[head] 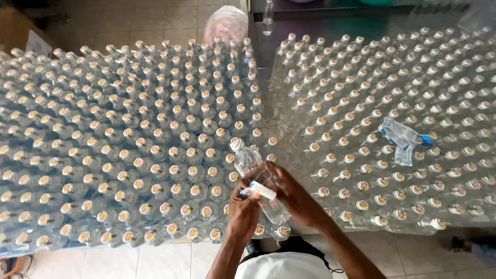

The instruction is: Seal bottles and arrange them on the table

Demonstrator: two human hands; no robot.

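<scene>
The person is holding a clear plastic bottle (253, 175) tilted in front of the chest, its capped neck pointing up and away toward the gap between two large blocks of standing bottles. The left hand (244, 214) is sitting just below the bottle's middle, its fingers curled around the body and pressing a white label with a blue edge (258, 190) against the wall. The right hand (295, 199) is lying along the bottle's far side, fingers wrapping it from the right and steadying it; both hands are closed on the bottle.

Left of the held bottle, a dense block of capped bottles (129, 150) is filling the surface. To the right of it, a second block (403, 119) is standing under clear film, with a strip of loose labels (404, 138) lying on top. Beyond the bottle, a pink plastic bag (228, 23) is resting on the tiled floor.

The bottle looks light, thin-walled and smooth, so it will probably dent under a hard squeeze and may slip; the ribless middle of the body seems the soundest place to grip, keeping clear of the label.
</scene>
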